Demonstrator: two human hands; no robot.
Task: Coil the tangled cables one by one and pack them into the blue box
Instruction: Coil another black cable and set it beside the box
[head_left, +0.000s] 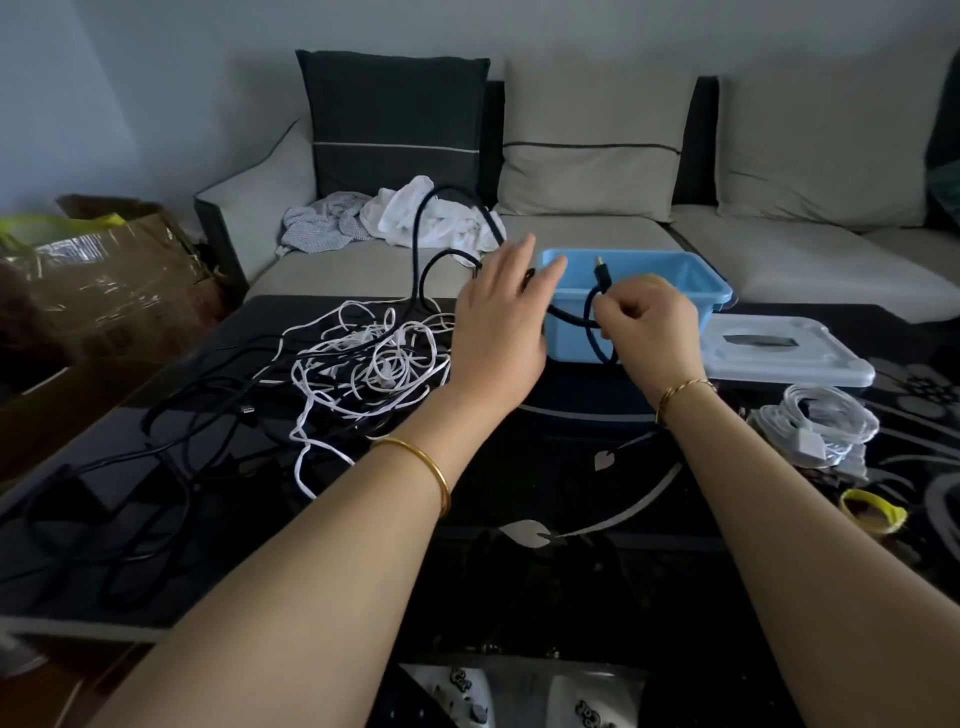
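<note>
From the head camera, the right hand (649, 322) was curled up tight. Its fingers and thumb pinched a dark cable (588, 317) near one end. The plug (600, 266) stuck up above the fingers, just in front of the blue box (654, 254).

The left hand (498, 312) was spread wide, with its fingers almost straight. Its back faced the camera. The dark cable ran behind this hand, so I could not tell if the palm touched it. Past the hand, the cable rose in a tall loop and came down to the table (519, 467).

The blue box stood at the far edge of the table, behind both hands. Its lid (779, 348) lay flat just to its right.

A messy heap of white cables (374, 364) lay left of the left hand. More black cables (156, 431) sprawled nearer the left edge. A coiled white cable (821, 421) sat on the right, near the lid. Each wrist wore a gold bangle (439, 470).
</note>
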